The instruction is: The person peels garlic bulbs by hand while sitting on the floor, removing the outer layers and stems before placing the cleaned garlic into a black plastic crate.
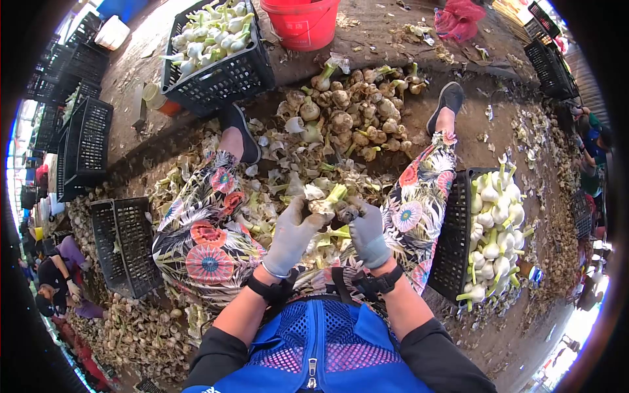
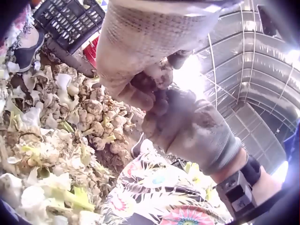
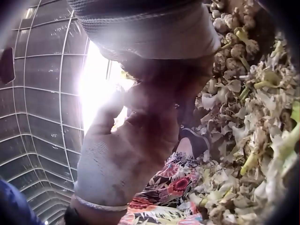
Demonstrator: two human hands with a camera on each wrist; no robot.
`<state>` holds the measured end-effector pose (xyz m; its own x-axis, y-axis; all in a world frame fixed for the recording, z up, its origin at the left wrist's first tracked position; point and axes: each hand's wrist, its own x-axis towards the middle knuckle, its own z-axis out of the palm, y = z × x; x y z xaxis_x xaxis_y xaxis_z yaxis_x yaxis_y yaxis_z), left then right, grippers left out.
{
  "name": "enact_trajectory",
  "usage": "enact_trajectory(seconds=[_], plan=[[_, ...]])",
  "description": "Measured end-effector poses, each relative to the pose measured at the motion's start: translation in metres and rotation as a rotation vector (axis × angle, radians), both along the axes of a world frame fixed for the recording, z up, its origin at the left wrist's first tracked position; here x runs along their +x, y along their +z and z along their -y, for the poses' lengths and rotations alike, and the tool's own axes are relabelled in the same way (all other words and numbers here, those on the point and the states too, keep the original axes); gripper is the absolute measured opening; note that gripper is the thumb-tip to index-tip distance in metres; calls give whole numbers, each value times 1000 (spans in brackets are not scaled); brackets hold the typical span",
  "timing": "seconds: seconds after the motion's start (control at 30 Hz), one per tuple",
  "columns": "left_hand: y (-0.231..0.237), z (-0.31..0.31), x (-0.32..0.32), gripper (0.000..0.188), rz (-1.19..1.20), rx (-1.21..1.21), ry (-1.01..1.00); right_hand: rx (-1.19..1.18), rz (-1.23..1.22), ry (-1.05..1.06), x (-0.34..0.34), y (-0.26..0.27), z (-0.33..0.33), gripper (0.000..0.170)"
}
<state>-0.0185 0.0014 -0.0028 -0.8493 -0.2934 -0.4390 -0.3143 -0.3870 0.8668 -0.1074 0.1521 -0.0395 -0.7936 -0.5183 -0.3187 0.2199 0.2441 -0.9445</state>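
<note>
Both hands meet over the lap in soiled pale gloves. My left hand point(image 1: 292, 237) grips a garlic bulb point(image 1: 320, 204) with a short green stem, its thumb and fingers curled round it. Against the bulb's right side, my right hand point(image 1: 369, 237) pinches with curled, dirt-darkened fingertips. From the left wrist, part of the bulb point(image 2: 161, 75) shows between the two hands; the fingers hide the rest. The right wrist view has the gripping fingers in deep shadow. Below the hands lie loose garlic skins and cut stems point(image 1: 275, 177).
Ahead, between the feet, lies a heap of unpeeled garlic point(image 1: 357, 111). Black crates of cleaned garlic stand at front left point(image 1: 223, 82) and beside the right leg point(image 1: 452, 242). Another black crate point(image 1: 124, 245) stands left, a red bucket point(image 1: 303, 26) ahead. Another person point(image 1: 59, 275) sits far left.
</note>
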Motion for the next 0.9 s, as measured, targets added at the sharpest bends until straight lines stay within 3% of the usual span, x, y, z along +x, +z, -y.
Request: enact_trajectory(seconds=[0.13, 0.2, 0.23, 0.33, 0.37, 0.4, 0.47, 0.53, 0.57, 0.6, 0.63, 0.67, 0.7, 0.73, 0.8, 0.87, 0.9], plan=[[5, 0, 2, 39, -29, -16, -28, -142, 73, -50, 5, 9, -4, 33], [6, -4, 3, 47, -68, -76, -52, -150, 33, -66, 5, 15, 1, 36], [0, -11, 0, 52, -193, -144, 4, -149, 75, -42, 2, 16, 3, 37], [20, -3, 3, 49, -40, -84, -19, -245, 221, -24, 0, 17, 4, 43], [3, 2, 14, 44, -45, 166, -42, -256, 257, -1, 0, 19, 2, 40], [7, 2, 13, 44, -41, 167, -40, -267, 292, 23, 0, 24, 1, 37], [19, 2, 11, 43, 93, 555, 45, -181, 240, 51, -2, 34, 0, 29], [13, 10, 15, 47, 140, 665, 18, -42, -194, 217, -5, 35, 0, 22], [13, 13, 17, 47, 228, 704, -117, -58, -461, 174, -3, 27, 2, 24], [15, 14, 17, 47, 316, 742, -252, -56, -458, 174, -6, 30, 3, 24], [18, 5, 17, 47, 380, 679, -257, -86, -588, 236, -10, 35, 6, 26], [12, 7, 20, 47, 325, 871, -287, -118, -715, 297, -11, 38, 8, 29], [11, 5, 20, 46, 294, 873, -233, -174, -634, 289, -9, 21, 4, 41], [11, 3, 20, 46, 259, 876, -183, -174, -634, 288, -8, 13, 0, 41], [7, 1, 20, 46, 221, 836, -131, -89, -105, 23, -9, -1, -14, 53], [1, 0, 22, 45, 191, 801, -72, 55, -130, 105, -2, -16, -26, 57], [-3, -2, 21, 44, 189, 761, -45, -119, 102, 54, 8, -12, -23, 54]])
